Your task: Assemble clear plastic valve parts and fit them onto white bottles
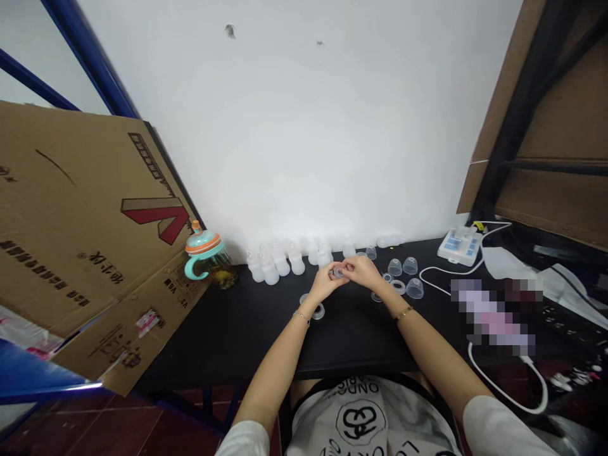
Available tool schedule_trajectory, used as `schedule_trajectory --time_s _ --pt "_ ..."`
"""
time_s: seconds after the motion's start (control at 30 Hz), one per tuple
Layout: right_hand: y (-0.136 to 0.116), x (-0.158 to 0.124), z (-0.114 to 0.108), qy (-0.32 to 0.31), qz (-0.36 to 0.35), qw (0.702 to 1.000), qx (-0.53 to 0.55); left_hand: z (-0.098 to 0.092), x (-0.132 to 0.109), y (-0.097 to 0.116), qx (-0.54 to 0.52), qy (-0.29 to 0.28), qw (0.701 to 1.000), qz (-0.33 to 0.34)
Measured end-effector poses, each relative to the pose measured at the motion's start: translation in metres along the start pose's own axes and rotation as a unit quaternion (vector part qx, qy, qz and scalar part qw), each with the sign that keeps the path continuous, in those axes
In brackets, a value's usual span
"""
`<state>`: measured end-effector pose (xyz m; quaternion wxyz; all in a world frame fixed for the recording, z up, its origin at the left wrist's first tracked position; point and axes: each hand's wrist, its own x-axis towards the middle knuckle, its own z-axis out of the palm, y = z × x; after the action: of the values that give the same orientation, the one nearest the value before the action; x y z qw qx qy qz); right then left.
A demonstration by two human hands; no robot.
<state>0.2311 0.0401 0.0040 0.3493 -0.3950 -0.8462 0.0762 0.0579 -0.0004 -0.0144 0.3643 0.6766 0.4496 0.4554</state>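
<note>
My left hand [323, 282] and my right hand [365, 271] meet above the black table [247, 329], fingers pinched together on a small clear plastic part [338, 273] held between them. A clear ring [317, 311] lies on the table just under my left wrist. More clear rings [398, 286] and clear dome caps [414, 288] lie to the right of my right hand. A row of small white bottles [285, 259] stands along the wall behind my hands.
A teal and orange sippy cup [205, 253] stands at the left by a big tilted cardboard box [90, 240]. A white power strip [458, 245] with its cable [508, 392] lies at the right, beside white bags [551, 278].
</note>
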Motion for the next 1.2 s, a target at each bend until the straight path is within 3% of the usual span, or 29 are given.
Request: schedule_trajectory --time_s 0.43,1.2 --pt "-0.0065 -0.0011 -0.0004 0.001 0.038 0.999 -0.003 0.0017 -0.0014 0.0006 0.043 0.022 0.999 0.019" --pt "-0.0034 -0.0006 0.0020 -0.017 0.025 0.999 -0.017 0.0001 -0.0023 -0.0012 0.092 0.028 0.995 0.036"
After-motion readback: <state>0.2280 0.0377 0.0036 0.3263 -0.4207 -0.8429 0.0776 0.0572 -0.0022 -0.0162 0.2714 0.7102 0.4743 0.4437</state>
